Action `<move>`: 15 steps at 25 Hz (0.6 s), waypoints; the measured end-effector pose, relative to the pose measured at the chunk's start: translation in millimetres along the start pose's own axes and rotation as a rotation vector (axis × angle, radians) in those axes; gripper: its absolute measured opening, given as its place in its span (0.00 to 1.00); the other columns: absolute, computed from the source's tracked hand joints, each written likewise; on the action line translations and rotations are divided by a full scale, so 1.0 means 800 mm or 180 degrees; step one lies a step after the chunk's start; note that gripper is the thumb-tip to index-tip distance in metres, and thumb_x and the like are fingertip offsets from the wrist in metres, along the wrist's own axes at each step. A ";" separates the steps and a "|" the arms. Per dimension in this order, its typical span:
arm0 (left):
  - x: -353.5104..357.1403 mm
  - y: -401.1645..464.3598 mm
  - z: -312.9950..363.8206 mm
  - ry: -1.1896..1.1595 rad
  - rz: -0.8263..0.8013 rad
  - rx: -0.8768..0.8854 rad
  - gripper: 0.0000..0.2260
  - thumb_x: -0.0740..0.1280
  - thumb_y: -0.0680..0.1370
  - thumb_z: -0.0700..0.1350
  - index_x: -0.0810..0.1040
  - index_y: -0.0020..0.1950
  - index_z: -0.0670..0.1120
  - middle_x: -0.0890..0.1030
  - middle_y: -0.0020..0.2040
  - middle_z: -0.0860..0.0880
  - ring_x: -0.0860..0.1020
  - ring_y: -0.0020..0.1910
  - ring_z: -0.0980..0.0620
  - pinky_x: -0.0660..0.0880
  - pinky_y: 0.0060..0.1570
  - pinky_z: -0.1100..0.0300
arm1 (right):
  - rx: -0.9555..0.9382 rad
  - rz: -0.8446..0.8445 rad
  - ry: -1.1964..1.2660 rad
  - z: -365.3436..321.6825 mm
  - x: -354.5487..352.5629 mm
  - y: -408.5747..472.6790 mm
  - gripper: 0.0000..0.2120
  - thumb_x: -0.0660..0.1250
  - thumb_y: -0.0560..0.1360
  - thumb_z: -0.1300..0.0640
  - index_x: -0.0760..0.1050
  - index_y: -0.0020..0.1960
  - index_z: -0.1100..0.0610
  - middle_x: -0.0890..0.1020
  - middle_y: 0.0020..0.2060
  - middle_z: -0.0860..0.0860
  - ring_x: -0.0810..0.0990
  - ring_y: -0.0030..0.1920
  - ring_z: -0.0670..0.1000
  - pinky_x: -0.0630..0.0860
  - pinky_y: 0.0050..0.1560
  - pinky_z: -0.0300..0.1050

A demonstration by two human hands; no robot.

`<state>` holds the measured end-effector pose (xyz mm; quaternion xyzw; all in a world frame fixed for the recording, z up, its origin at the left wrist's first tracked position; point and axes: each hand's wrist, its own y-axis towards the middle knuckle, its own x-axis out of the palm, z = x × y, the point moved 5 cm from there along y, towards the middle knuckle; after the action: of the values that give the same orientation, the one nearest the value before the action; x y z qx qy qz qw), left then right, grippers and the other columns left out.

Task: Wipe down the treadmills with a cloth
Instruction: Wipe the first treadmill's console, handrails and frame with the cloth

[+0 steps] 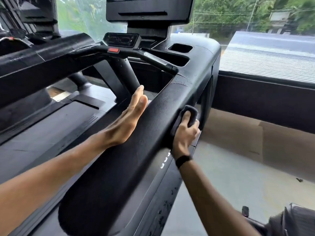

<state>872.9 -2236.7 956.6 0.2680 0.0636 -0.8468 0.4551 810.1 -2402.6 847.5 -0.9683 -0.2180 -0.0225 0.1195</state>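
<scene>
A black treadmill fills the view, and its thick right side rail (153,126) runs from the near bottom up to the console. My right hand (185,133) grips a folded dark grey cloth (191,113) and presses it against the outer side of that rail. My left hand (129,118) lies flat with straight fingers along the rail's inner side. A black band sits on my right wrist.
The treadmill belt (51,126) lies at lower left. Ahead are the small control panel (121,40), a red stop button (113,50) and a large screen (150,11). Another treadmill stands at far left. A window sill (264,99) and grey floor (238,176) lie to the right.
</scene>
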 end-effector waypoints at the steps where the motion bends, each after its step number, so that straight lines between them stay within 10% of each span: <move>1: 0.008 -0.004 0.016 -0.0007 -0.0001 0.0111 0.49 0.47 0.65 0.82 0.43 0.80 0.58 0.48 0.80 0.61 0.57 0.72 0.72 0.53 0.75 0.59 | -0.0445 0.0015 -0.0027 -0.009 -0.002 -0.026 0.27 0.60 0.76 0.35 0.75 0.60 0.57 0.73 0.60 0.58 0.72 0.63 0.58 0.68 0.66 0.51; 6: 0.024 0.066 0.032 -0.0548 0.0266 0.0419 0.47 0.46 0.69 0.78 0.38 0.80 0.54 0.44 0.81 0.54 0.50 0.73 0.69 0.51 0.73 0.69 | -0.2485 -0.0650 -0.1515 -0.089 0.029 -0.050 0.23 0.62 0.71 0.33 0.78 0.56 0.48 0.71 0.61 0.48 0.68 0.62 0.49 0.64 0.65 0.45; 10: 0.028 0.122 0.021 -0.0844 0.0646 0.0343 0.42 0.46 0.73 0.73 0.42 0.81 0.52 0.50 0.81 0.51 0.56 0.78 0.54 0.51 0.78 0.48 | -0.2726 -0.1008 -0.2204 -0.124 0.066 -0.011 0.20 0.68 0.74 0.38 0.77 0.59 0.48 0.71 0.61 0.49 0.68 0.62 0.52 0.59 0.61 0.43; 15: 0.036 0.154 0.019 -0.0772 0.0707 0.0437 0.45 0.48 0.71 0.76 0.44 0.81 0.52 0.49 0.81 0.51 0.51 0.77 0.60 0.49 0.78 0.48 | -0.2547 -0.0921 -0.2478 -0.157 0.104 0.058 0.20 0.67 0.72 0.34 0.79 0.57 0.45 0.72 0.58 0.48 0.70 0.61 0.53 0.63 0.62 0.47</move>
<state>953.4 -2334.9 971.5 0.1996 -0.0798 -0.8198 0.5308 905.9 -2438.9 966.7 -0.8355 -0.3506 0.2386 -0.3494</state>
